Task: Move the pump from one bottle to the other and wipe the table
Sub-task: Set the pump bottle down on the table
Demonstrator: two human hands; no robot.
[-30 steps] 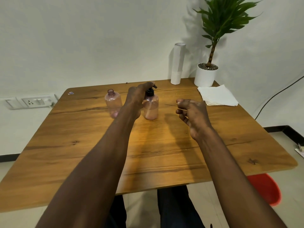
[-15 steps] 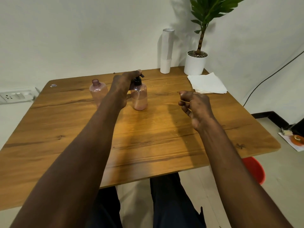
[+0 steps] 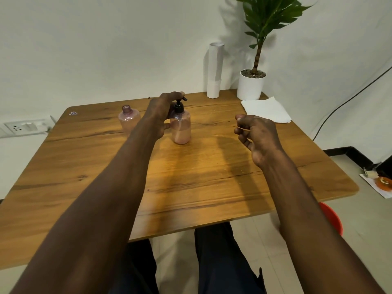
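Two pink bottles stand at the far middle of the wooden table (image 3: 191, 183). The right bottle (image 3: 181, 130) is half full of pink liquid and carries a black pump (image 3: 179, 105). The left bottle (image 3: 128, 118) has an open neck and no pump. My left hand (image 3: 162, 111) is wrapped around the pump bottle, fingers over the pump head and thumb against its side. My right hand (image 3: 257, 134) hovers above the table to the right of that bottle, fingers loosely curled, holding nothing. A folded white cloth (image 3: 266, 110) lies at the far right of the table.
A white potted plant (image 3: 251, 83) and a tall white paper roll (image 3: 214, 71) stand at the far right edge by the wall. A wall socket (image 3: 23, 127) is at the left. A red stool (image 3: 331, 217) sits under the table's right side.
My left hand stays on the pump bottle. My right hand has barely shifted. The view has moved a little with my head.
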